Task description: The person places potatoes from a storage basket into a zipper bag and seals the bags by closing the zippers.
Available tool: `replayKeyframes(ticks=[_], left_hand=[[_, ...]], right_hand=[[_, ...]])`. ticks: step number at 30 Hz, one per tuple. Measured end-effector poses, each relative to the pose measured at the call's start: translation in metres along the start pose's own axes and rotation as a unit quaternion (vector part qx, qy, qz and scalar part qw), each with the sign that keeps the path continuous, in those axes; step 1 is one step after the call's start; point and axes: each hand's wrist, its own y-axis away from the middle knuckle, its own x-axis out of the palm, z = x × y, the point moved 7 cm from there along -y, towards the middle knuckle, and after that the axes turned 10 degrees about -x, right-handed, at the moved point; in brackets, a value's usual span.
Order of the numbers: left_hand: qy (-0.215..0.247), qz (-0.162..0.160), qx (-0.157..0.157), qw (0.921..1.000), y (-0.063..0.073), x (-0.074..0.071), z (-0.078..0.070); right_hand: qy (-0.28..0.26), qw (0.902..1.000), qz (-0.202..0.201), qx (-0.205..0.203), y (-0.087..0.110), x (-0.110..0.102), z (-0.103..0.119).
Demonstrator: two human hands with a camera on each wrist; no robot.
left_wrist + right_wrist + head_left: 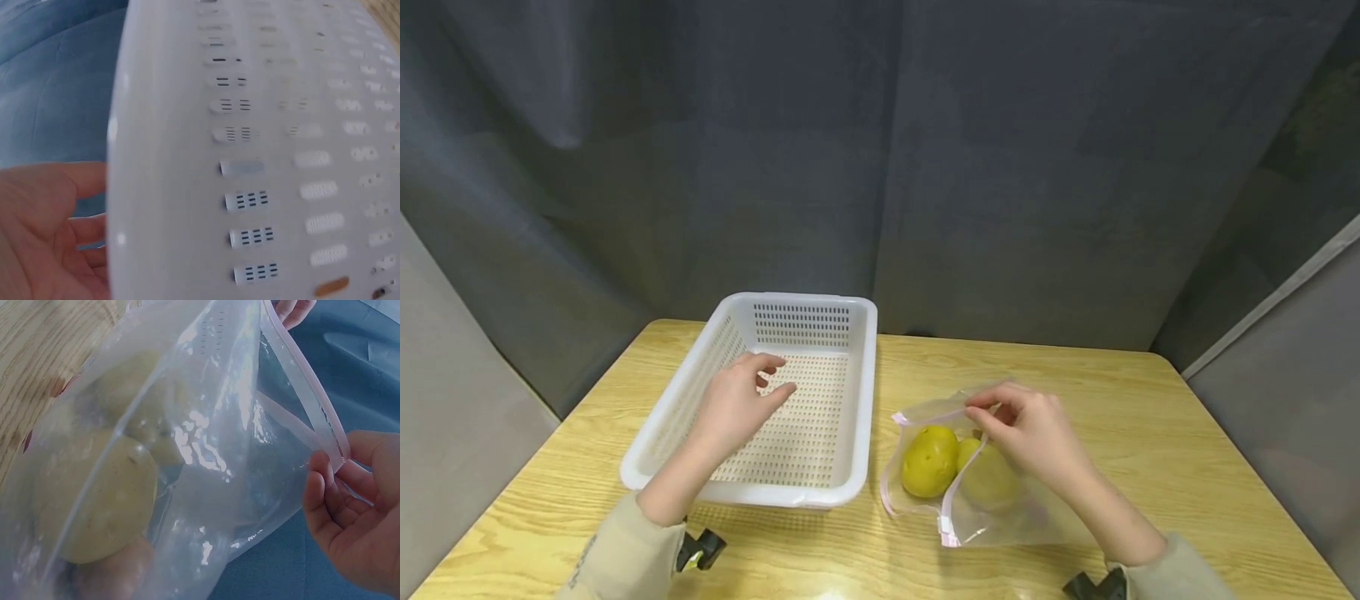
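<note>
My left hand [741, 404] hovers over the white perforated basket [862, 400], its fingers loosely bent with nothing between them. In the left wrist view the basket's slotted wall hides part of that hand [53, 228]. On the right, my right hand [1026, 425] pinches the pink-edged rim of a clear zip bag [1037, 521] between thumb and fingers. The bag's mouth gapes toward the left. Inside it sit round yellow fruits [929, 462], one showing at the mouth and another behind the cloudy plastic. A brownish shape below them in the right wrist view is too blurred to name.
Both hands work above a light wooden table [1157, 467]. Dark grey cloth [1000, 167] hangs behind its far edge, with grey panels [1292, 383] at the sides. The basket stands left of the bag, a narrow strip of table between them.
</note>
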Motion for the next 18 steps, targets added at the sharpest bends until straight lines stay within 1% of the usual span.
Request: replayKeyframes(ticks=[8,11,14,18], left_hand=[[-0.019,0.018,-0.017,0.9995,-0.004,-0.001,0.015],[-0.028,0.031,-0.026,0.9988,-0.006,-0.001,0.021],[-0.040,0.046,-0.034,0.9976,-0.009,-0.001,0.029],[-0.056,0.054,-0.046,0.9959,-0.013,0.000,0.042]], right_hand=[[0.003,1.0000,0.000,-0.001,0.000,0.001,0.000],[0.001,1.0000,0.000,-0.001,0.001,0.001,0.000],[0.001,1.0000,0.001,-0.001,0.000,0.001,0.000],[0.003,1.0000,0.001,-0.003,0.000,0.002,0.000]])
